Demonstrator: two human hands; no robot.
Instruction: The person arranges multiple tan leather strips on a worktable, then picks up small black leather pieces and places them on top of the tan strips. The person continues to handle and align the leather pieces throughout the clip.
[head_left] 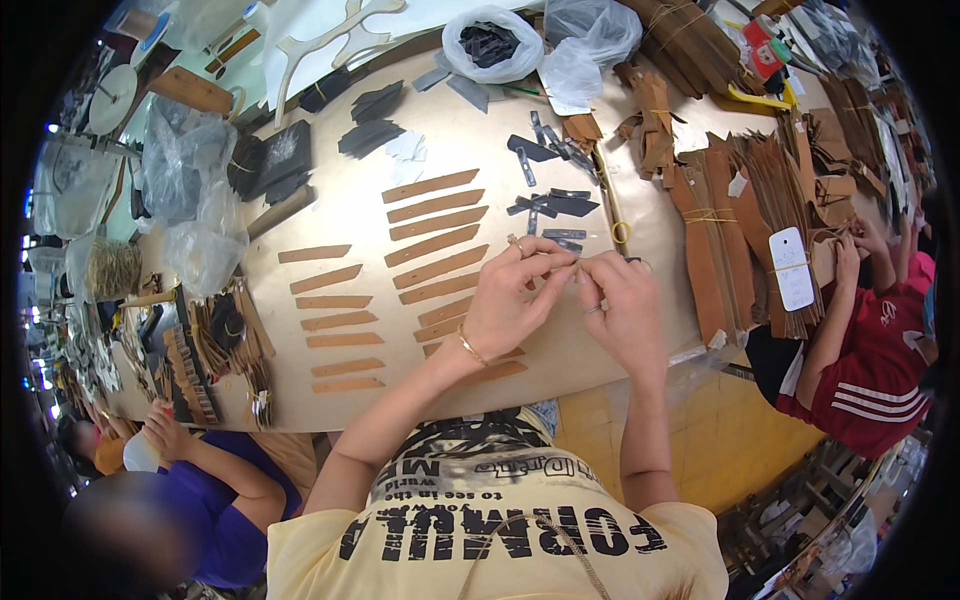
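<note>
My left hand [512, 300] and my right hand [622, 300] meet over the table, fingertips pinched together. Whatever small piece they hold is too hidden to name. Just beyond my fingers lie small dark strips with metallic-looking parts [568, 235]. Under and beside my left forearm runs a column of slanted tan leather strips [440, 243], laid one below another. A second column of shorter tan strips [333, 302] lies farther left.
A plastic bag of black pieces [488, 45] stands at the back. Tied brown leather bundles [715, 230] with a white tag [791, 268] lie on the right. Crumpled clear bags [190, 150] and dark pieces [372, 118] sit to the left. Co-workers sit on both sides.
</note>
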